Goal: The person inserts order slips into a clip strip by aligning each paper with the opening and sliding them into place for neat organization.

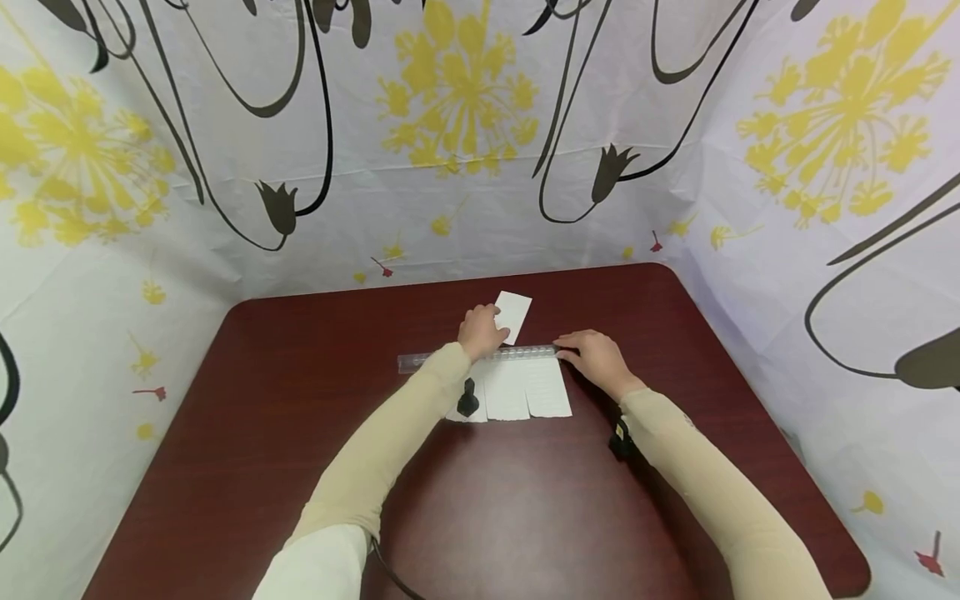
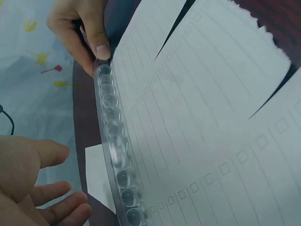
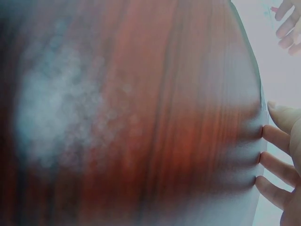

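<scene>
A clear plastic ruler [image 1: 525,352] with a row of round shapes along it lies across the upper edge of white lined paper [image 1: 546,390]. Slits divide the paper into strips, and its near edge is ragged. My right hand [image 1: 597,360] holds the ruler's right end, its thumb [image 2: 102,51] on top in the left wrist view. My left hand [image 1: 482,332] is beyond the ruler, beside a small white paper piece [image 1: 514,313]. Its fingers [image 2: 51,193] are loosely bent and apart from the ruler. The left forearm hides part of the ruler and paper.
The dark red-brown table [image 1: 315,450] has a rounded far edge close to a patterned cloth wall [image 1: 345,150]. Black wrist devices hang below both forearms, including one [image 1: 621,440] on the right. A dark cable [image 1: 392,570] runs near the left sleeve.
</scene>
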The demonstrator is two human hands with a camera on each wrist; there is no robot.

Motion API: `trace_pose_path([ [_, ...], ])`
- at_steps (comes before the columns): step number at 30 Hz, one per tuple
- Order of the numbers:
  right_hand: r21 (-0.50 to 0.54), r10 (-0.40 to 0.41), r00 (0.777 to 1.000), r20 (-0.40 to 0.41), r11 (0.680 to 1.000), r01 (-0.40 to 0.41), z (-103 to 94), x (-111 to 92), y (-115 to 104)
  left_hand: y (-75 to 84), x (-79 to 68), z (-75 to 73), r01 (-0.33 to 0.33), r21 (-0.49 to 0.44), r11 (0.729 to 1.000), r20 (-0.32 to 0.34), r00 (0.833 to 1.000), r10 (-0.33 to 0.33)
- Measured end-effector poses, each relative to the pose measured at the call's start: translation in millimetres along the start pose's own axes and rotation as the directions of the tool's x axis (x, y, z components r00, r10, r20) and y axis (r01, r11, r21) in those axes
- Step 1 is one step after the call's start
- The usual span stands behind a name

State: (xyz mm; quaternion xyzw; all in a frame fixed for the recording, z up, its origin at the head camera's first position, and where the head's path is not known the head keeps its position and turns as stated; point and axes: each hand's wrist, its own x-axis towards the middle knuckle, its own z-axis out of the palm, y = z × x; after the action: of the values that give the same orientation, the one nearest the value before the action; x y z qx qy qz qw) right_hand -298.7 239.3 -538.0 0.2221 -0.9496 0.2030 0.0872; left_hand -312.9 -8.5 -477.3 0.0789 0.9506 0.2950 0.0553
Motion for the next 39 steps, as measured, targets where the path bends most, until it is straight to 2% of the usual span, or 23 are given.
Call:
trace_pose_path([
  [9, 0.005, 0.024, 1.000, 0.018, 1.000, -0.025, -1.9, 1, -3, 2.9, 24.1, 8.0, 0.138, 0.135, 0.981, -0.017, 0.990, -0.137],
  [19, -0.014, 0.019, 1.000, 0.014, 1.000, -0.019, -2.6, 3, -5, -3.6, 50.2, 18.3, 0.268, 0.128, 0.955, -0.052, 0.963, -0.263],
  [33, -0.014, 0.035, 0.999, 0.019, 0.999, -0.035, -1.4, 1, -2, -9.1, 65.2, 30.4, 0.316, 0.116, 0.942, -0.100, 0.947, -0.306],
  [39, -0.004, 0.037, 0.999, 0.026, 0.999, -0.037, -4.4, 1, -5, -12.7, 73.2, 36.4, 0.350, 0.152, 0.924, -0.144, 0.933, -0.330],
])
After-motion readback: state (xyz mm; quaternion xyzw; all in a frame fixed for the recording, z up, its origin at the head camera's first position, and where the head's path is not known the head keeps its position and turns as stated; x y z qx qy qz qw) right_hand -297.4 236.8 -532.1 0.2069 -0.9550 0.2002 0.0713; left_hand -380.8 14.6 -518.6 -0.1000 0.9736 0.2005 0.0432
